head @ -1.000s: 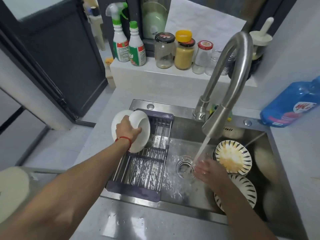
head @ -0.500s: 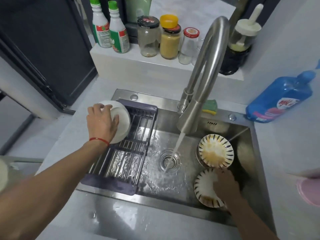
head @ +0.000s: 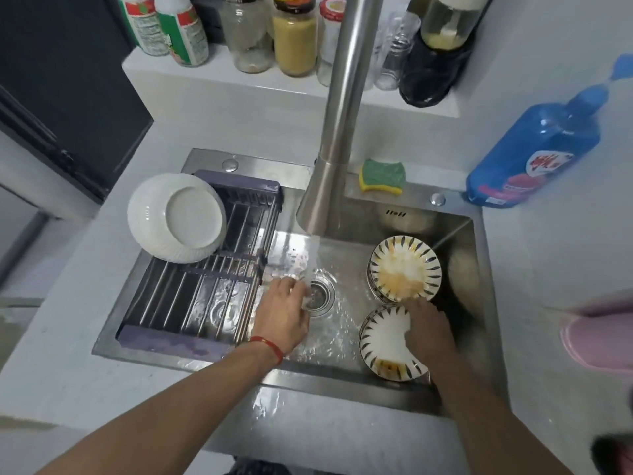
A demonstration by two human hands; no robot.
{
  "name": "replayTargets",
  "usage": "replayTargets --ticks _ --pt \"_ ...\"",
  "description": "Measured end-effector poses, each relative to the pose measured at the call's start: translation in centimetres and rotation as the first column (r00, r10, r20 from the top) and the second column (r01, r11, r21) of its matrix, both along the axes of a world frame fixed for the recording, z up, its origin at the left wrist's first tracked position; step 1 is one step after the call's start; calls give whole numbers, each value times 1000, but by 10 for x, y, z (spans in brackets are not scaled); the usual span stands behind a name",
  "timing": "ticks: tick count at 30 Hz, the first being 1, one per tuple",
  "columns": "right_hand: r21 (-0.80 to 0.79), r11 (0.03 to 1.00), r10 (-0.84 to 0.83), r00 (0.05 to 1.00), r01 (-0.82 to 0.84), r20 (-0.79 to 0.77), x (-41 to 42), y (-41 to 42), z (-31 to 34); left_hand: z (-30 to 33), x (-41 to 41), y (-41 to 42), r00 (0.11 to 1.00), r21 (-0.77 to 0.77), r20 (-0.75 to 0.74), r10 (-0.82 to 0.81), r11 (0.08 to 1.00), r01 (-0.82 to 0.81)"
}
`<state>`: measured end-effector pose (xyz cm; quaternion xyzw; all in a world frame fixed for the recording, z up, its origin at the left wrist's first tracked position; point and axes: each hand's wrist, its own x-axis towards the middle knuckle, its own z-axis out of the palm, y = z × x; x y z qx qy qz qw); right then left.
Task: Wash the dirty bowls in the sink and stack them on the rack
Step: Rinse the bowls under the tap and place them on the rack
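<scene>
A white bowl (head: 176, 217) lies upside down on the far left corner of the purple drying rack (head: 202, 296), which spans the left half of the steel sink (head: 455, 337). My left hand (head: 282, 313) is empty, its fingers reaching into the running water beside the drain (head: 320, 294). My right hand (head: 428, 332) grips the far rim of a striped dirty bowl (head: 383, 344) at the sink's near right. Another striped bowl (head: 404, 267), smeared orange, sits on a stack just behind it.
The tall steel faucet (head: 337, 132) pours water over the drain. A green and yellow sponge (head: 382, 174) lies on the sink's back ledge. A blue detergent bottle (head: 534, 145) lies on the right counter. Jars and spray bottles (head: 294, 36) line the back shelf.
My left hand let go of the white bowl on the rack and moved right into the water stream. My right hand stays on the near striped bowl. The camera moved closer.
</scene>
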<state>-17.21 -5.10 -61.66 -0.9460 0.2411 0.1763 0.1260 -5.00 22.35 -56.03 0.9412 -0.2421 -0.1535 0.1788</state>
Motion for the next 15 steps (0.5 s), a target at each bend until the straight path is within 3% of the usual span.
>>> replayTargets --ticks 3,8,10,12,15 --pt "9 1000 14 999 -14 36 1 -2 2 -1 -6 0 999 27 -33 26 999 -25" --pt "-12 999 49 998 -49 43 -4 -4 19 -11 -6 8 954 27 -268 134 991 -132" --pt "-9 1000 -13 997 14 75 2 -6 36 -11 -6 6 911 0 -384 150 987 -163" --pt "54 992 -122 989 118 86 13 -8 54 -9 -6 -1 814 -57 -548 193 962 -267" --pt "169 954 -259 965 247 53 34 -2 72 -4 -3 -15 548 -89 -807 221 871 -483"
